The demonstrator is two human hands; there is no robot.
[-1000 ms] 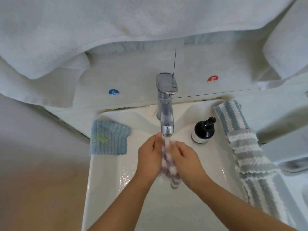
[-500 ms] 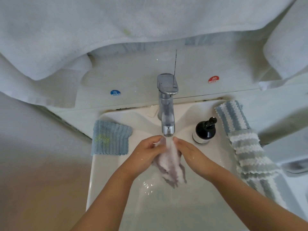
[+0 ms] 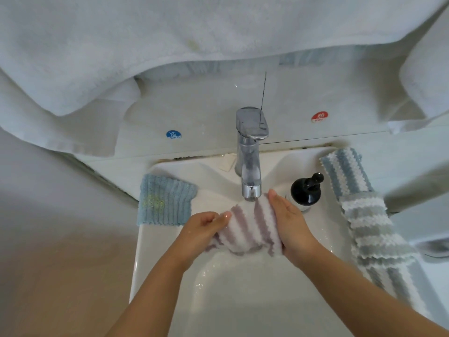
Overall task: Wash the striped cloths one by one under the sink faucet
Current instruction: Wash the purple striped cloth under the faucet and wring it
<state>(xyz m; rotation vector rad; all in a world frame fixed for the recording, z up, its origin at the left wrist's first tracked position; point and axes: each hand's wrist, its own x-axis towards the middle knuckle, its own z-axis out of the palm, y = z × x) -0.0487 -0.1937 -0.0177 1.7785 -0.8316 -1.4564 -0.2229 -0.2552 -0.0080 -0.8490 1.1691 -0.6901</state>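
Mauve-and-white striped cloth point(image 3: 250, 226), blue-and-white striped cloth point(image 3: 345, 171), grey-and-white striped cloth point(image 3: 371, 229), plain blue cloth point(image 3: 165, 199), black bottle point(image 3: 306, 193)

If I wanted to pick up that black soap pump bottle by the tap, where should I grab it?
Probably grasp the black pump bottle round its body below the pump head, coming from above and the front right. Its spout sticks up and to the right, so the head is an awkward hold. The right hand and the striped cloth under the faucet crowd its left side.
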